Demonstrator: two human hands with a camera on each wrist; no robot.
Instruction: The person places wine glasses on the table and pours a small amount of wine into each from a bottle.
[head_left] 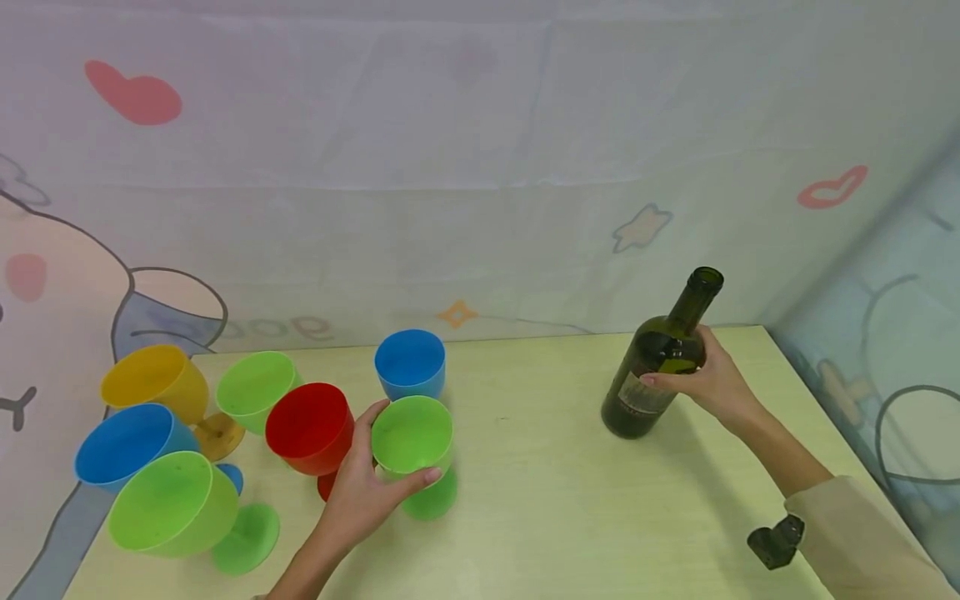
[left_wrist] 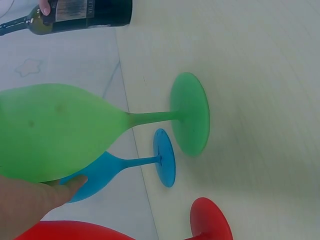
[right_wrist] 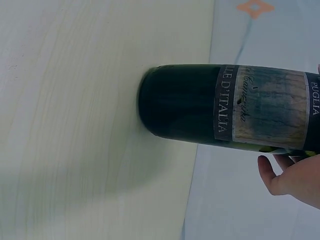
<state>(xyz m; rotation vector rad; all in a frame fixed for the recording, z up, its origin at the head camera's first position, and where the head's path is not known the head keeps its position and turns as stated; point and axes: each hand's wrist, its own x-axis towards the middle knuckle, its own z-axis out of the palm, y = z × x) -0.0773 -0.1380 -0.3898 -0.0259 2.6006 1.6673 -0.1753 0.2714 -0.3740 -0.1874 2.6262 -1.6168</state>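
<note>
My left hand (head_left: 365, 492) curves round the bowl of a green plastic goblet (head_left: 413, 435), with the fingers on its left side and the thumb across the front. The goblet's round foot (left_wrist: 190, 114) shows in the left wrist view, near the table surface. Just behind it is a blue goblet (head_left: 410, 363), and a red goblet (head_left: 311, 428) is close on the hand's left. On the right, my right hand (head_left: 712, 383) grips a dark green wine bottle (head_left: 633, 392) by its upper body, thumb over the label. The bottle's mouth is uncovered and its base (right_wrist: 155, 102) is at the table.
More goblets crowd the table's left side: a yellow one (head_left: 156, 385), another blue one (head_left: 135, 446), and green ones (head_left: 172, 504) at the front and back. A patterned cloth (head_left: 480, 167) hangs behind the pale wooden table (head_left: 555, 500). A small black object (head_left: 777, 542) is by the right sleeve.
</note>
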